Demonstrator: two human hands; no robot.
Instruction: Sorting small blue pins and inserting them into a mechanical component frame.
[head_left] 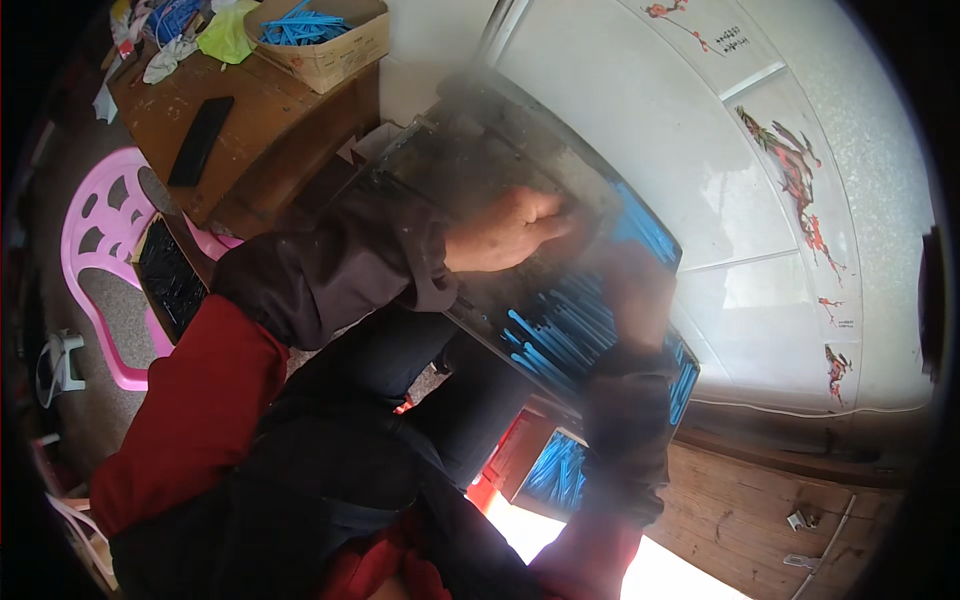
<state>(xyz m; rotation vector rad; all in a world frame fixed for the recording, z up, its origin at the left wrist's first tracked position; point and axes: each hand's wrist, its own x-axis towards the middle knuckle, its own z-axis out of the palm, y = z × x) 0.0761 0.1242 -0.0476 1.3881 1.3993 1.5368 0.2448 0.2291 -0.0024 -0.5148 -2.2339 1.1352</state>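
My left hand [505, 232] is over the middle of a dark, shallow work tray [470, 160], its fingers curled together. Whatever it may hold is hidden or too small to make out. Further right, my right hand [642, 300] is smeared by motion above the tray, close to thin blue sticks [565, 325]. They lie side by side in a slanting row, with their rounded ends toward me. More blue sticks [645, 225] lie along the tray's far right edge, and others [683, 385] at its near right corner.
A cardboard box [330, 65] of blue sticks and a black flat object [201, 142] rest on a wooden cabinet [270, 130]. A pink plastic chair [85, 235] and a box of black pieces [170, 275] stand left. Another box [530, 455] of blue sticks sits below the tray. A white wall borders the right.
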